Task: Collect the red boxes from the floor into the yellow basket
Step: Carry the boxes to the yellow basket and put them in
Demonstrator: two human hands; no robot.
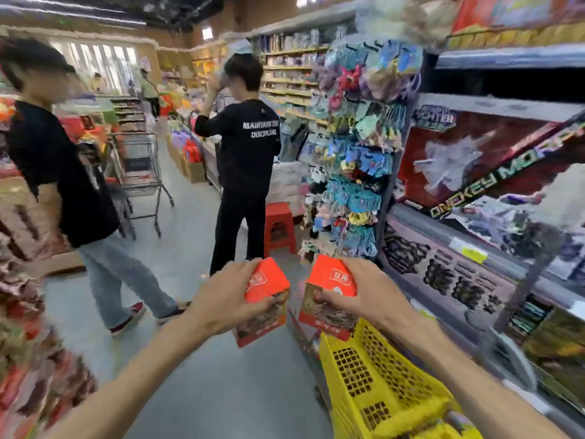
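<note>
Left box: red box (pixel 264 301), upright and tilted slightly, held in the air above the grey floor (pixel 221 375).
Right box: red box (pixel 330 296), held just above the near rim of the yellow basket (pixel 376 384); the two boxes are close but apart.
Left grip: left hand (pixel 226 296) closed around its box.
Right grip: right hand (pixel 361 294) closed around its box.
Surroundings: red stool (pixel 279 228) ahead; shopping cart (pixel 142 172) beyond; two people in black tops stand in the aisle; shelves (pixel 474 185) to the right.
Image: blurred.
</note>
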